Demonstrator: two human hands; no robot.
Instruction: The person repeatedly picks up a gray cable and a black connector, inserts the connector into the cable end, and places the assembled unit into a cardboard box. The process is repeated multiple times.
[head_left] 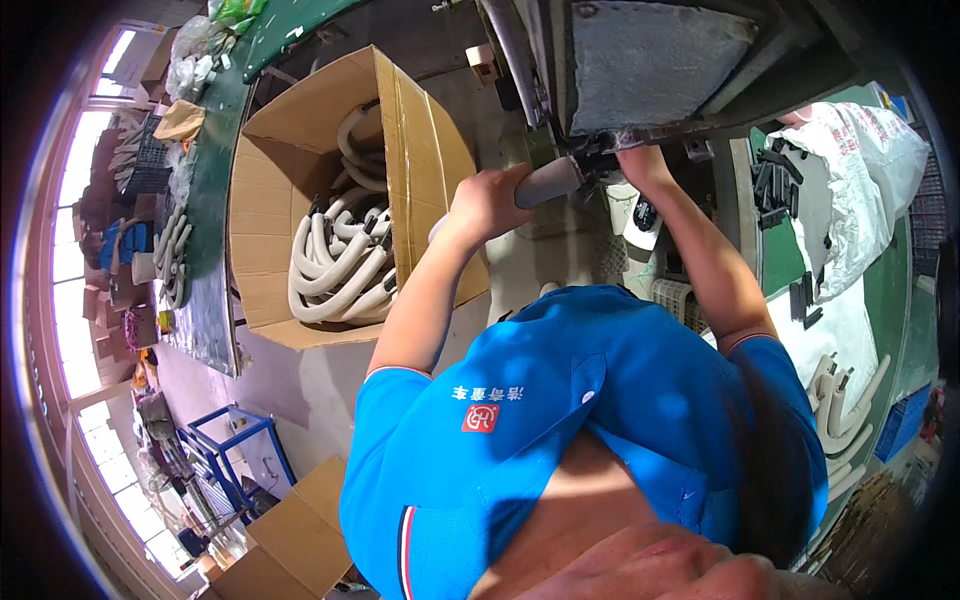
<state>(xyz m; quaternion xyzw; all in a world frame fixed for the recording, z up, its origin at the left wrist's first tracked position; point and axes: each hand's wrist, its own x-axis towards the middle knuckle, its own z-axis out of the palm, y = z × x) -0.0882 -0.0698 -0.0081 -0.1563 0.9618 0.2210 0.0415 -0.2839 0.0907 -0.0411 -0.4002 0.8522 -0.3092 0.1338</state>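
My left hand (pixel 488 207) is wrapped around a light grey padded tube (pixel 548 184). The tube's far end reaches a dark metal fixture (pixel 597 160) on the underside of a machine (pixel 660 65). My right hand (pixel 645 168) is up at the same fixture, just right of the tube's end. Its fingers are hidden behind the machine's edge, so their grip does not show. Left of my left forearm stands an open cardboard box (pixel 420 150), holding several curved grey tubes (pixel 340 265) with black ends.
At right, a green table (pixel 780 255) bears black plastic parts (pixel 776 185), a white sack (pixel 865 180) and more curved tubes (pixel 838 415). A long green bench (pixel 215 240) runs along the left. A blue metal frame (pixel 240 450) stands at lower left.
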